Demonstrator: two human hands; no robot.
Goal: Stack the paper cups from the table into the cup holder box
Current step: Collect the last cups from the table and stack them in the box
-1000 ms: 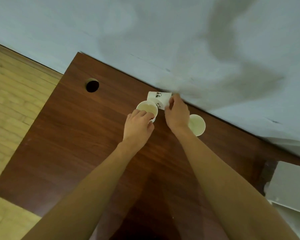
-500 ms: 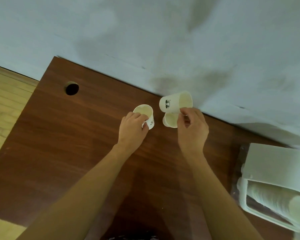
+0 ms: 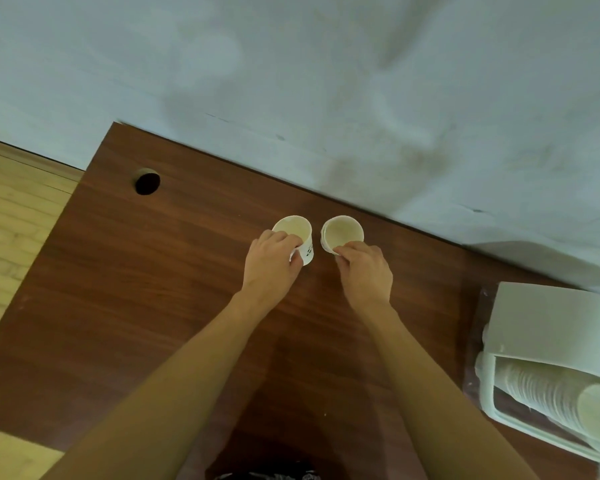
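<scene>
Head camera view, looking down over two bare forearms that are reaching forward across a dark brown wooden table [image 3: 153, 306]. A pale grey-blue wall [image 3: 326, 81] is running along the table's far edge, and a strip of light wooden floor [image 3: 11, 237] is showing at the left. A round cable hole [image 3: 147, 182] is sitting near the table's far left corner. At the right edge of the table a white cup holder box [image 3: 548, 323] is lying on its side with a long stack of nested cups [image 3: 548, 389] showing inside it, well apart from the hands. Near the far edge of the table two paper cups are standing close beside each other, mouths up, with a narrow gap between them. The left hand [image 3: 271, 268] is gripping the left paper cup [image 3: 297, 233], fingers curled around its near side, the fingertips lying over the rim and a black printed mark showing on the cup wall. The right hand [image 3: 364, 271] is pinching the near rim of the right paper cup [image 3: 342, 232], which appears to show a doubled rim on its left side; whether it is one cup or two nested cannot be told. Nothing is lying between the cups and the box.
</scene>
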